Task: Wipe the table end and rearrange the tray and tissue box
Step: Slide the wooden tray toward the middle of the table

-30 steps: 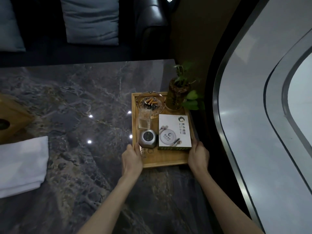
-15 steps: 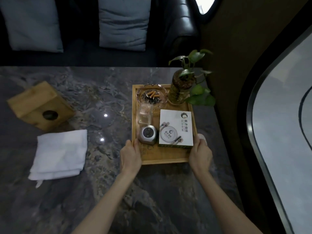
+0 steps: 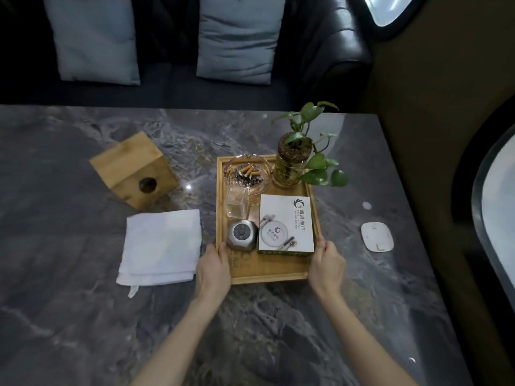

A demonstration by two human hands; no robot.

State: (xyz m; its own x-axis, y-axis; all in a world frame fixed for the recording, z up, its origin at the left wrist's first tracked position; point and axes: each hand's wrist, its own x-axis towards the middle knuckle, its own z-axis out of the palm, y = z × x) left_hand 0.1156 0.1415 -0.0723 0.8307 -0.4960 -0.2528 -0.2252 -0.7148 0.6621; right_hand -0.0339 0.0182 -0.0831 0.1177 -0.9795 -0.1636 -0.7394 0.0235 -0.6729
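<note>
A wooden tray [image 3: 270,270] rests on the dark marble table [image 3: 278,330]. My left hand [image 3: 213,270] grips its near left corner and my right hand [image 3: 326,267] grips its near right corner. On the tray stand a glass ashtray [image 3: 246,174] with cigarette butts, a potted plant [image 3: 292,162], a small clear glass [image 3: 237,204], a grey metal lighter-like block [image 3: 241,235] and a white printed box [image 3: 287,222]. A wooden tissue box [image 3: 132,169] lies tipped to the left. A folded white cloth [image 3: 161,246] lies between it and the tray.
A white flat pad [image 3: 377,236] and a small white disc [image 3: 366,205] lie on the table to the right of the tray. The table's right edge runs along a brown wall [image 3: 446,162]. A dark sofa with two grey cushions [image 3: 239,40] stands behind.
The tray has slid left, away from the table's right end, with both hands on it, uncovering the white pad. The view has shifted, bringing the tissue box and cloth into the frame.
</note>
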